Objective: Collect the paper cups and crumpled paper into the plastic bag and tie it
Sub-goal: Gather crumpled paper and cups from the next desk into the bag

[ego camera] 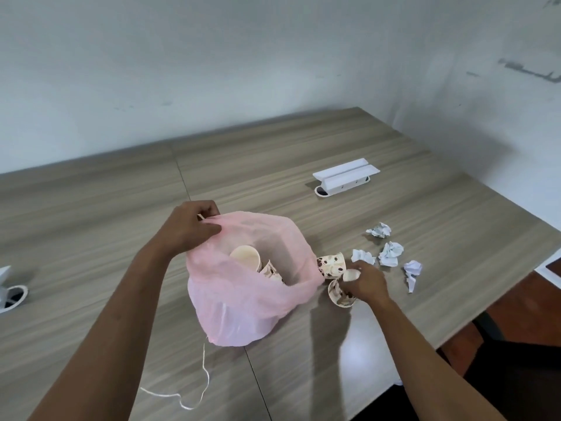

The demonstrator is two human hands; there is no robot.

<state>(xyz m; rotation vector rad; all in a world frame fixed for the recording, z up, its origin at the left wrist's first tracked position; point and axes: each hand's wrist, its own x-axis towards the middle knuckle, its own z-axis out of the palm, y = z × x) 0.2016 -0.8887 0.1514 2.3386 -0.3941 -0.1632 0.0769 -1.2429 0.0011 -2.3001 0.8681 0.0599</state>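
A pink plastic bag [243,302] stands open on the wooden table [303,153]. My left hand [189,227] pinches its far-left rim and holds the mouth up. Inside lie paper cups [247,258] with brown spots. Just right of the bag, my right hand [365,282] closes around a spotted paper cup [338,294] lying on its side. Another spotted cup [331,262] lies between the bag and my right hand. Several crumpled white paper balls [390,253] are scattered to the right, apart from both hands.
A white cable-port cover [346,176] sits raised at the back right. Another port [12,294] is at the far left edge. A thin white string [194,393] lies in front of the bag. The table's right edge [516,311] drops to a reddish floor.
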